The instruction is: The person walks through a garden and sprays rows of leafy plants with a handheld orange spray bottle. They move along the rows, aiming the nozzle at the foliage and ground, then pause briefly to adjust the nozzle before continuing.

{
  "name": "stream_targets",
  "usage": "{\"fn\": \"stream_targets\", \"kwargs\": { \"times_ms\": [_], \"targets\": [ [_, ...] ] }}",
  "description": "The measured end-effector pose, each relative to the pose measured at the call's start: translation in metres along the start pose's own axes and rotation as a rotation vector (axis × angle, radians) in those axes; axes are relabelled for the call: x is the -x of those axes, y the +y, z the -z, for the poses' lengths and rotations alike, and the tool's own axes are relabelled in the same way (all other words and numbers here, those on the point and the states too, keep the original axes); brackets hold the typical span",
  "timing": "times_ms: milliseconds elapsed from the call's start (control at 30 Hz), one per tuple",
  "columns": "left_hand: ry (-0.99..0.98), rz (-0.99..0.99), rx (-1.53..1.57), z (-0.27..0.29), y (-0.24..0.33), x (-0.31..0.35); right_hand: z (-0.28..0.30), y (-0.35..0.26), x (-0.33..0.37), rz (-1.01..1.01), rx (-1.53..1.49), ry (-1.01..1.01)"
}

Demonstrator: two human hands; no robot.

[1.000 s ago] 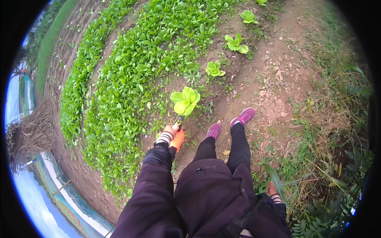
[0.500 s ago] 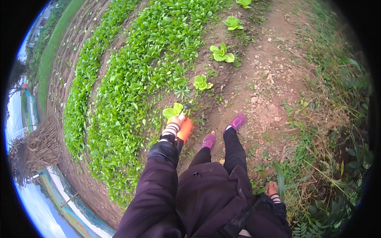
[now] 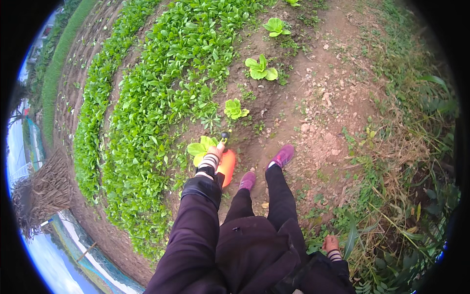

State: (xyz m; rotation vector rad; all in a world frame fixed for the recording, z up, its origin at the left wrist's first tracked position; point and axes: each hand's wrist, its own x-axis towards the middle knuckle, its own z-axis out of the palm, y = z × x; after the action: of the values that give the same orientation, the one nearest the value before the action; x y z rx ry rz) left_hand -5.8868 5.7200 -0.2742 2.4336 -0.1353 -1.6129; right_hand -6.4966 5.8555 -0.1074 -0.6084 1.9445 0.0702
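Observation:
My left hand [image 3: 215, 150] is closed around the top of an orange spray bottle [image 3: 226, 168]. A round black knob [image 3: 225, 134] shows just past my fingers. The bottle hangs over the soil, close to a leafy light-green plant [image 3: 198, 148] that my hand and sleeve partly cover. Low at my right side hangs my right hand [image 3: 331, 243], its fingers curled in, with nothing visible in them. Long green blades [image 3: 351, 237] stand beside it.
More light-green plants, among them one broad-leaved plant [image 3: 261, 68] and a smaller one [image 3: 236, 109], line the bed's edge ahead. Dense leafy greens [image 3: 152, 112] fill the left. My pink shoes [image 3: 282, 155] are on a bare dirt path; dry grass and weeds [image 3: 391, 161] border the right.
The ground and plants have slid left in view. My left hand, still holding the spray bottle, is now farther right relative to the nearest plant. The right hand stays low at my side.

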Motion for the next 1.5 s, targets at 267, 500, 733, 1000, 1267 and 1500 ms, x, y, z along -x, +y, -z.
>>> {"fn": "stream_targets", "kwargs": {
  "times_ms": [267,500,733,1000,1267,1500],
  "targets": [
    [0.163,-0.008,0.016,-0.011,-0.006,-0.032,0.017,-0.004,-0.004,-0.016,-0.024,-0.002],
    [0.164,-0.401,-0.231,-0.029,0.024,-0.026,0.035,-0.033,-0.027,0.037,-0.054,-0.028],
    [0.139,-0.351,-0.119,-0.021,0.14,0.011,0.066,-0.095,-0.057,0.09,-0.122,-0.01],
    [0.259,-0.218,-0.19,-0.05,0.196,-0.05,0.102,-0.137,-0.072,0.075,-0.118,0.076],
    [0.293,-0.139,-0.211,-0.068,0.177,-0.11,0.114,-0.212,-0.084,0.03,-0.11,0.086],
    [0.076,-0.18,-0.328,-0.062,0.198,-0.051,0.111,-0.249,-0.094,0.079,-0.009,0.033]
  ]
}}
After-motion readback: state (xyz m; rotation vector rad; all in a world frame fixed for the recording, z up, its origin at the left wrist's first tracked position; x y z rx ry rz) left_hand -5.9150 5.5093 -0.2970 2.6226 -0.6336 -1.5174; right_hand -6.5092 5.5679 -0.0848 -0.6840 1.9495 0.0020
